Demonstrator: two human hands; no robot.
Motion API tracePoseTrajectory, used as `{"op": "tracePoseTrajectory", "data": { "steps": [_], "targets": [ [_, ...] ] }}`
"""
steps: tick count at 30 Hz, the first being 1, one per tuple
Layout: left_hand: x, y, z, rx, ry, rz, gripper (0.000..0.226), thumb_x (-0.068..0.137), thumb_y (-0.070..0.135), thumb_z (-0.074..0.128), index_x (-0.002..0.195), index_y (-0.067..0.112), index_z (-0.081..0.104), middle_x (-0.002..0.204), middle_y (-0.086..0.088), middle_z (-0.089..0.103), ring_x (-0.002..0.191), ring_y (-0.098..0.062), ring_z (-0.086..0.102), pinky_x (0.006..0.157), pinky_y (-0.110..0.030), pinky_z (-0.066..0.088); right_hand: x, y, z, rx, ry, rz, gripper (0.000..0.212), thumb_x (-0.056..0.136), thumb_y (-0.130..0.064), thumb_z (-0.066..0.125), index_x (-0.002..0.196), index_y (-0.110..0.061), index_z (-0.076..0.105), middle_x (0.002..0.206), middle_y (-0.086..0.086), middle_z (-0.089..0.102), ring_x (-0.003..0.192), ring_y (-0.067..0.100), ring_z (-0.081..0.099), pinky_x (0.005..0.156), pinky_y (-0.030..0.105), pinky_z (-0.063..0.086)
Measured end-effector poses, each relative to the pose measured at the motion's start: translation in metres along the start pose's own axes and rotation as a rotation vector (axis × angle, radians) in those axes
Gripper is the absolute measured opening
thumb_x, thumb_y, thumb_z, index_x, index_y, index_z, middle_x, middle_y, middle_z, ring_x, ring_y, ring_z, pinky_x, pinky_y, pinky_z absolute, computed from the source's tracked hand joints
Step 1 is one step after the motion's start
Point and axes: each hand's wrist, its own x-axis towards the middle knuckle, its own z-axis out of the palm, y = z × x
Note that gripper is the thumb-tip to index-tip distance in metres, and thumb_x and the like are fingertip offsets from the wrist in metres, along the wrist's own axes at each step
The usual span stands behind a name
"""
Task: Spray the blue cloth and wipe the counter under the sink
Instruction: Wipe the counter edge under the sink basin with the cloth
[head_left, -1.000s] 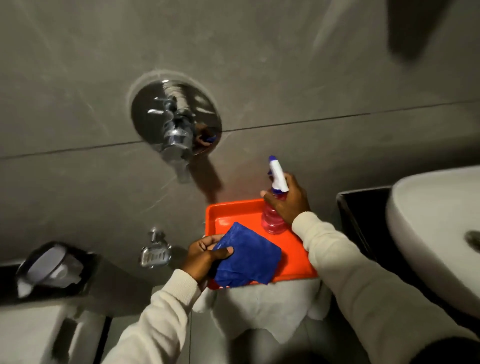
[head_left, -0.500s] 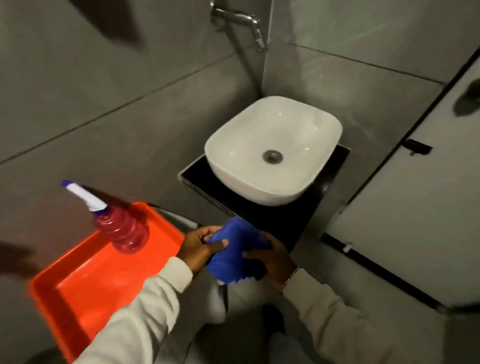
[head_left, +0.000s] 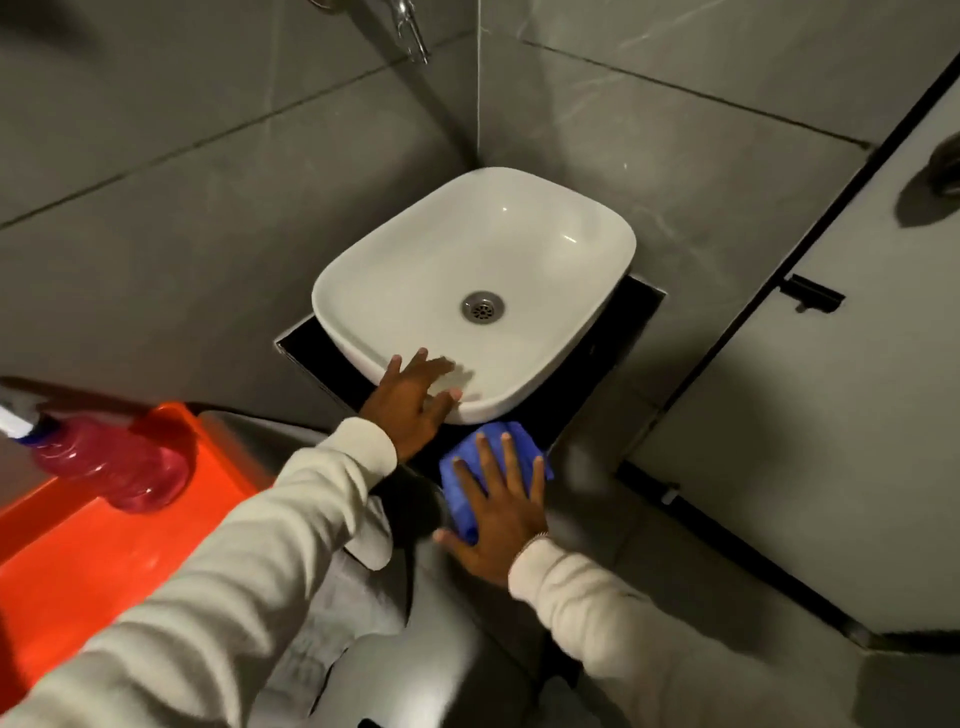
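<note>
The blue cloth (head_left: 470, 457) lies on the front edge of the black counter (head_left: 641, 306) under the white sink (head_left: 519, 244). My right hand (head_left: 498, 512) presses flat on the cloth, fingers spread. My left hand (head_left: 413, 405) rests open on the sink's front rim, holding nothing. The pink spray bottle (head_left: 119, 467) with a white and blue nozzle stands on the orange tray (head_left: 93, 561) at the left, away from both hands.
A chrome tap (head_left: 410, 28) sticks out of the grey tiled wall above the sink. A grey door (head_left: 831, 415) with a black latch closes off the right side. My light trousers show at the bottom, between the tray and the counter.
The view swung from the tray to the sink. My right hand left the spray bottle on the tray and took the cloth down onto the counter edge. My left hand released the cloth and moved to the sink rim.
</note>
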Motion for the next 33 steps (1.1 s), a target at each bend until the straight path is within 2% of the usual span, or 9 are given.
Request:
{"op": "tracePoseTrajectory", "data": {
  "steps": [2, 5, 9, 13, 18, 22, 25, 30, 33],
  "targets": [
    [0.008, 0.000, 0.015, 0.240, -0.007, -0.011, 0.063, 0.089, 0.048, 0.030, 0.140, 0.013, 0.041, 0.153, -0.007, 0.036, 0.148, -0.025, 0.014, 0.121, -0.042, 0.001, 0.001, 0.012, 0.009, -0.005, 0.029, -0.070, 0.071, 0.084, -0.070, 0.035, 0.146, -0.034, 0.033, 0.161, 0.005, 0.023, 0.149, 0.036, 0.011, 0.113, 0.070, 0.012],
    [0.023, 0.006, 0.027, 0.480, -0.007, -0.118, 0.085, 0.080, 0.063, 0.006, 0.147, 0.016, 0.025, 0.160, -0.004, 0.020, 0.150, -0.022, 0.004, 0.121, -0.043, -0.001, 0.016, 0.055, 0.003, -0.044, 0.058, -0.166, 0.053, 0.090, -0.054, 0.038, 0.139, -0.036, 0.044, 0.155, 0.002, 0.038, 0.147, 0.032, 0.024, 0.112, 0.065, 0.026],
    [0.036, 0.013, 0.036, 0.603, 0.007, -0.208, 0.095, 0.074, 0.069, -0.003, 0.150, 0.014, 0.008, 0.162, -0.005, 0.007, 0.150, -0.020, -0.002, 0.121, -0.048, -0.004, 0.045, 0.113, -0.017, 0.061, 0.086, 0.022, 0.050, 0.094, -0.046, 0.038, 0.143, -0.036, 0.039, 0.161, 0.001, 0.023, 0.150, 0.032, 0.010, 0.118, 0.059, 0.015],
    [0.050, 0.030, 0.049, 0.613, 0.018, -0.179, 0.092, 0.077, 0.069, -0.001, 0.150, 0.013, 0.002, 0.162, -0.006, 0.002, 0.149, -0.021, -0.007, 0.121, -0.050, -0.004, 0.045, 0.104, -0.013, 0.145, 0.100, 0.048, 0.050, 0.093, -0.047, 0.039, 0.141, -0.032, 0.043, 0.161, 0.006, 0.024, 0.149, 0.038, 0.009, 0.116, 0.063, 0.014],
    [0.070, 0.043, 0.055, 0.566, -0.037, -0.103, 0.101, 0.074, 0.076, -0.007, 0.150, 0.010, -0.003, 0.162, -0.008, -0.004, 0.148, -0.022, -0.012, 0.121, -0.050, 0.000, 0.039, 0.134, -0.003, 0.062, 0.067, -0.256, 0.050, 0.092, -0.049, 0.040, 0.139, -0.034, 0.042, 0.157, 0.004, 0.034, 0.148, 0.034, 0.019, 0.117, 0.059, 0.020],
    [0.079, 0.054, 0.063, 0.551, -0.083, -0.100, 0.109, 0.066, 0.079, -0.015, 0.149, 0.009, -0.008, 0.162, -0.007, -0.007, 0.148, -0.022, -0.012, 0.121, -0.048, -0.001, 0.092, 0.194, -0.029, 0.071, 0.141, -0.054, 0.049, 0.090, -0.046, 0.045, 0.133, -0.023, 0.054, 0.156, 0.007, 0.037, 0.148, 0.036, 0.020, 0.116, 0.058, 0.024],
    [0.092, 0.063, 0.072, 0.507, -0.064, -0.119, 0.105, 0.070, 0.080, -0.001, 0.149, 0.010, -0.010, 0.162, -0.006, -0.008, 0.148, -0.022, -0.013, 0.121, -0.047, -0.003, 0.110, 0.208, -0.039, 0.116, 0.156, 0.023, 0.051, 0.092, -0.043, 0.047, 0.137, -0.020, 0.050, 0.157, 0.008, 0.033, 0.149, 0.036, 0.015, 0.115, 0.059, 0.023],
    [0.110, 0.078, 0.092, 0.450, 0.024, -0.176, 0.101, 0.072, 0.079, 0.004, 0.147, 0.015, -0.018, 0.161, -0.002, -0.013, 0.144, -0.014, -0.022, 0.121, -0.046, -0.005, 0.071, 0.198, -0.009, 0.234, 0.152, -0.067, 0.045, 0.094, -0.046, 0.042, 0.130, -0.022, 0.056, 0.156, 0.009, 0.035, 0.149, 0.036, 0.014, 0.116, 0.054, 0.028],
    [0.133, 0.092, 0.100, 0.450, 0.068, -0.199, 0.105, 0.069, 0.082, 0.003, 0.148, 0.014, -0.015, 0.161, -0.004, -0.012, 0.145, -0.016, -0.019, 0.121, -0.047, -0.004, 0.101, 0.238, -0.024, 0.198, 0.174, -0.110, 0.044, 0.094, -0.044, 0.043, 0.129, -0.022, 0.057, 0.155, 0.008, 0.038, 0.148, 0.035, 0.018, 0.114, 0.055, 0.032]
  ]
}}
